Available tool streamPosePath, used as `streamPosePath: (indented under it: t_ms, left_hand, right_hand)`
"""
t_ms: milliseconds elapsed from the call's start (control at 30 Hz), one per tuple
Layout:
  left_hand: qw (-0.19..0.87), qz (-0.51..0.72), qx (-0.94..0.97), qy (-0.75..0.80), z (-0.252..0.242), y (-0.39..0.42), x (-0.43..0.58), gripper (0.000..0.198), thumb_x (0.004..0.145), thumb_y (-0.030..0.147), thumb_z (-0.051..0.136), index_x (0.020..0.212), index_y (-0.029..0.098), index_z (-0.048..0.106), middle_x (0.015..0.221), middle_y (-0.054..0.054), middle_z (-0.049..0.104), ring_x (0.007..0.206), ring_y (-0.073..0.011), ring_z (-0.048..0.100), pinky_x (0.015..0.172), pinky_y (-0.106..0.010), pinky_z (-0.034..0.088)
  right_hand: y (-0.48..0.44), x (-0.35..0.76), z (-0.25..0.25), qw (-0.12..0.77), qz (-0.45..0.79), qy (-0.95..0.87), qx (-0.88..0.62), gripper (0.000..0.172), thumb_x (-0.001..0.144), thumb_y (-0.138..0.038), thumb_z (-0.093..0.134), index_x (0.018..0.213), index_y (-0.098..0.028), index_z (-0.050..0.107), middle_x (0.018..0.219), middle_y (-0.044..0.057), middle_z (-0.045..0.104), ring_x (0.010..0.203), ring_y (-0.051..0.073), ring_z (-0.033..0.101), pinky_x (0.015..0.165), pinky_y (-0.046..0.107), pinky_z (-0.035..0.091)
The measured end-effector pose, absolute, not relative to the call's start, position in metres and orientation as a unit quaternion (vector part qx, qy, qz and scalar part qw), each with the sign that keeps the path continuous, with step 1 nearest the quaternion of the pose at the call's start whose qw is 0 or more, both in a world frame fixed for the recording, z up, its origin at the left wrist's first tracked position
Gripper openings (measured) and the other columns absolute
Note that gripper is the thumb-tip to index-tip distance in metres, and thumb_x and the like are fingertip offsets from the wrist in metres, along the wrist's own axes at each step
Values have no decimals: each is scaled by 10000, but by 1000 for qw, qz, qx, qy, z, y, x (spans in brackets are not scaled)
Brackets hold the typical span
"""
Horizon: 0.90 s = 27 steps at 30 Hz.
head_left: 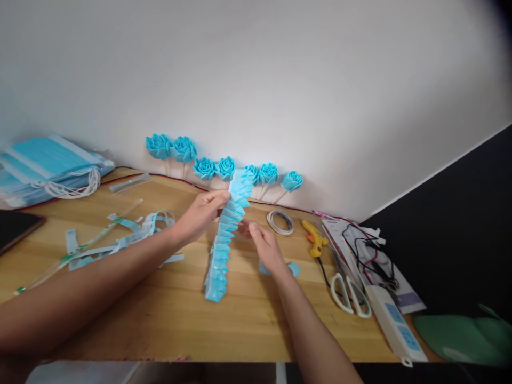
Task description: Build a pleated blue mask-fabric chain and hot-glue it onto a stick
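My left hand [204, 214] is closed, pinching a long light-blue pleated strip [224, 242] of thin fabric between thumb and fingers at its upper left edge. The strip slants above the table, its zigzag points along the right side. Close to that side is my right hand [267, 248], with the thumb apart from the curled fingers. Its fingertips reach towards the pleats; whether they touch them I cannot make out. Behind the strip's top stands a row of several blue fabric flowers [269, 173] on thin sticks, leaning on the wall, one partly hidden.
Stacked blue face masks [44, 160] lie at the left, near cut strips and scraps [132, 234]. On the right are a tape roll [280, 223], a yellow glue gun [315, 237], white-handled scissors [350, 296] and a power strip [394, 322]. Blue scraps [295, 269] lie by my right wrist.
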<state>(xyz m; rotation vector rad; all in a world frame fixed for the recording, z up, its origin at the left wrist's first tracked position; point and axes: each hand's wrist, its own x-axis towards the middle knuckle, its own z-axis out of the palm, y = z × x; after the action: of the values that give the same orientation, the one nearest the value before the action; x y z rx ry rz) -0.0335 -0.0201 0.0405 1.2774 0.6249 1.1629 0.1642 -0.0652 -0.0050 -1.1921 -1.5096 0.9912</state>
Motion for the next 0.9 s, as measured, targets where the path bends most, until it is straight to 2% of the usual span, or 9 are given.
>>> streamPosePath:
  t_ms: [100, 200, 300, 467, 567, 667, 733, 900]
  left_hand:
    - [553, 465, 646, 247, 40, -27, -32, 356, 916, 474, 568, 816, 170, 724, 857, -52, 714, 838, -216, 649, 810, -331, 512]
    - [493, 440, 719, 218, 39, -31, -30, 335, 935, 439, 551, 881, 195, 773, 1031, -75, 733, 995, -256, 655, 952, -370, 480]
    - [469, 424, 748, 201, 36, -32, -27, 325, 952, 414, 525, 954, 221, 787, 1118, -78, 727, 1071, -269, 647, 980, -381, 473]
    - [463, 400, 762, 211, 30, -33, -24, 316, 953, 395, 515, 1020, 240, 781, 1174, -60, 725, 1111, -272, 647, 996, -381, 477]
    - [481, 411, 726, 270, 29, -33, -25, 307, 922, 430, 559, 1045, 247, 772, 1158, -46, 740, 1119, -279, 653, 999, -381, 487]
    - [493, 423, 696, 307, 30, -34, -25, 337, 866, 450, 626, 1094, 235, 749, 1157, -54, 741, 1103, -281, 659, 956, -378, 512]
    - [483, 432, 696, 311, 32, -34, -24, 348, 826, 426, 669, 1101, 226, 738, 1110, -62, 751, 1008, -265, 680, 872, -359, 534]
    - [433, 460, 711, 309, 37, -36, -22, 156, 794, 345, 694, 838, 205, 747, 835, -35, 740, 761, -196, 647, 687, -289, 495]
  right_hand:
    - [-63, 166, -3, 549, 447, -540, -455, 485, 886, -622, 549, 1117, -234, 725, 1048, 69, 740, 958, 221, 663, 862, 351, 518]
    - [-65, 165, 5, 607, 487, -480, -405, 505, 870, -648, 548, 1096, -230, 721, 1076, 76, 732, 965, 218, 661, 834, 349, 531]
    - [-68, 162, 11, 634, 471, -469, -395, 457, 860, -605, 586, 1071, -222, 717, 1061, 72, 725, 941, 205, 649, 796, 327, 522]
    - [-69, 164, 12, 646, 418, -468, -436, 247, 782, -426, 725, 885, -202, 711, 763, 11, 672, 680, 141, 568, 685, 281, 481]
    - [-69, 164, 12, 642, 405, -470, -450, 205, 788, -402, 704, 790, -198, 685, 671, -3, 626, 640, 136, 546, 660, 278, 464]
    - [-71, 163, 15, 638, 388, -482, -459, 186, 783, -383, 697, 767, -200, 676, 658, -5, 618, 634, 136, 540, 642, 271, 450]
    - [-72, 161, 18, 630, 372, -495, -468, 190, 782, -387, 692, 748, -201, 669, 648, -7, 606, 631, 136, 529, 629, 269, 440]
    - [-74, 159, 17, 617, 360, -519, -469, 238, 793, -430, 694, 723, -203, 674, 675, -1, 612, 662, 148, 540, 668, 287, 451]
